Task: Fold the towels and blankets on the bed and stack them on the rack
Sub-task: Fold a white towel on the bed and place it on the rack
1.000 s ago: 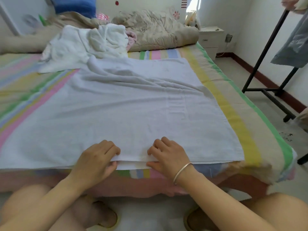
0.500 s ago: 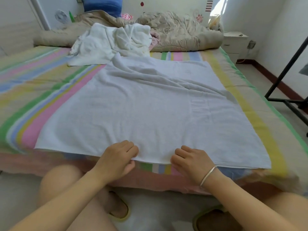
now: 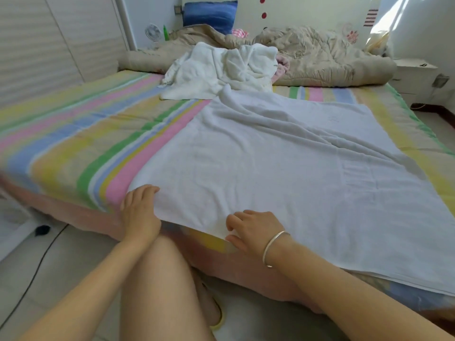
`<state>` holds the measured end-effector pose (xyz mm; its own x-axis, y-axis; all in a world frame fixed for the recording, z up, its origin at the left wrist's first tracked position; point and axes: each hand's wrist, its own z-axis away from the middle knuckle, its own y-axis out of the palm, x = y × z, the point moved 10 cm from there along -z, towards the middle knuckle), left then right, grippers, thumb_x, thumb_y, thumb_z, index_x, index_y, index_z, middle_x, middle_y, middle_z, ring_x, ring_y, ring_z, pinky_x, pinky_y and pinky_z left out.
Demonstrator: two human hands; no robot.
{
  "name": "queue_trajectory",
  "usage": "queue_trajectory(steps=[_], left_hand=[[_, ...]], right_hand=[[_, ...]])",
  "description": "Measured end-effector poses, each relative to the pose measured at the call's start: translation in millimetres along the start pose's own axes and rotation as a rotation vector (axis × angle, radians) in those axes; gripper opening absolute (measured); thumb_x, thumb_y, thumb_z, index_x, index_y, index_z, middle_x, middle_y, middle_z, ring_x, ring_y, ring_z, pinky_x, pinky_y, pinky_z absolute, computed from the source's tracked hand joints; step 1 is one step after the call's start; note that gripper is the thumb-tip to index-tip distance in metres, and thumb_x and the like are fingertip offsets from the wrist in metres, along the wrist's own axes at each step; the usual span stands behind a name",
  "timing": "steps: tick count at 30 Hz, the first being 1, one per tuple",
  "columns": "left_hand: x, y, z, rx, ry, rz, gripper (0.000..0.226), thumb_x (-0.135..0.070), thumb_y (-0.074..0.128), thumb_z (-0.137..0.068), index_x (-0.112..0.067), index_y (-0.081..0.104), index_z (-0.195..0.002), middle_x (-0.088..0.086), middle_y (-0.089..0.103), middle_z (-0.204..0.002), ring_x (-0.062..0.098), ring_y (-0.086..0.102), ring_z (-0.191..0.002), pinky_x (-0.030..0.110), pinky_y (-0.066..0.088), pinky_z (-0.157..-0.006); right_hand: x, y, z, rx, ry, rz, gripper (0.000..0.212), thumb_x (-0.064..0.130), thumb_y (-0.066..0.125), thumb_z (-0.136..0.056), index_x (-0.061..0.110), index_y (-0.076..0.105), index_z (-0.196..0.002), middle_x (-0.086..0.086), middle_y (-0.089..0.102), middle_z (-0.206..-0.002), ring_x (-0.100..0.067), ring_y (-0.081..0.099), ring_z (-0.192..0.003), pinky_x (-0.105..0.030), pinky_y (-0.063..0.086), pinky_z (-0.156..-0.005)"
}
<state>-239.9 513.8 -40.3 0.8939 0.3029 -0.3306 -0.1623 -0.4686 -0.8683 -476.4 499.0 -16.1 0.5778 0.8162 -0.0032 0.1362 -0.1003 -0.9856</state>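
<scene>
White terry towel [image 3: 283, 173] lay flat, stretching from the striped bed [image 3: 73, 143] near edge headward.
Diagonally creased; left hand [image 3: 140, 210] gripped its near corner, right hand [image 3: 253, 230] pinched the hem.

Bed [image 3: 73, 148]: flat towel [image 3: 283, 173] nr edge, crumpled towel [image 3: 221, 67] behind (quilt [image 3: 320, 60] beyond).

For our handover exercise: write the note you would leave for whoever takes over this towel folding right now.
Hands: left hand grips the near left corner of the white towel; right hand pinches its near edge.
Done: it lies spread on the striped bed.
Left: fold it, then the crumpled towel and beige quilt at the far end; stack on the rack, not in view.
</scene>
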Motion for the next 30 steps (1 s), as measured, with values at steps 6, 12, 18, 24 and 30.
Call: queue_trajectory(steps=[6, 12, 18, 24, 30], left_hand=[[72, 6, 1, 0.001, -0.180, 0.275, 0.069, -0.002, 0.058, -0.084, -0.016, 0.037, -0.148, 0.008, 0.043, -0.148, 0.030, 0.042, -0.134, 0.050, 0.039, -0.106], [99, -13, -11, -0.112, -0.332, 0.391, 0.015, -0.020, 0.065, -0.089, -0.021, 0.056, -0.101, -0.002, 0.065, -0.089, 0.027, 0.064, -0.081, 0.045, 0.053, -0.075], [121, -18, 0, -0.122, -0.398, 0.320, 0.022, -0.005, 0.059, -0.083, -0.024, 0.051, -0.091, -0.004, 0.061, -0.081, 0.029, 0.060, -0.077, 0.045, 0.051, -0.071], [112, -11, 25, -0.161, -0.255, 0.261, 0.028, 0.004, 0.060, -0.079, -0.015, 0.050, -0.097, 0.005, 0.060, -0.094, 0.031, 0.056, -0.080, 0.042, 0.045, -0.061], [102, -2, 15, 0.024, -0.180, 0.287, 0.039, 0.010, 0.058, -0.074, -0.019, 0.064, -0.099, 0.000, 0.056, -0.118, 0.026, 0.058, -0.102, 0.038, 0.050, -0.083]], right_hand=[[25, 14, -41, 0.063, 0.028, -0.046, 0.036, 0.046, 0.036, -0.098, 0.020, 0.048, -0.121, 0.001, 0.058, -0.118, -0.023, 0.056, -0.108, -0.033, 0.036, -0.072], [27, 17, -51, 0.039, 0.051, -0.089, 0.032, 0.047, 0.036, -0.098, 0.023, 0.049, -0.114, 0.005, 0.060, -0.110, -0.022, 0.060, -0.097, -0.033, 0.041, -0.073], [1, 26, -50, 0.067, 0.179, -0.294, 0.022, 0.050, 0.049, -0.093, 0.031, 0.053, -0.102, 0.013, 0.055, -0.078, -0.012, 0.055, -0.074, -0.027, 0.043, -0.066], [-20, 37, -43, 0.122, 0.280, -0.455, 0.009, 0.041, 0.057, -0.091, 0.033, 0.058, -0.094, 0.008, 0.063, -0.076, -0.009, 0.057, -0.069, -0.026, 0.049, -0.066], [-23, 19, -31, 0.050, 0.262, -0.462, 0.007, 0.028, 0.057, -0.091, 0.033, 0.061, -0.093, 0.016, 0.056, -0.075, -0.004, 0.051, -0.066, -0.026, 0.048, -0.067]])
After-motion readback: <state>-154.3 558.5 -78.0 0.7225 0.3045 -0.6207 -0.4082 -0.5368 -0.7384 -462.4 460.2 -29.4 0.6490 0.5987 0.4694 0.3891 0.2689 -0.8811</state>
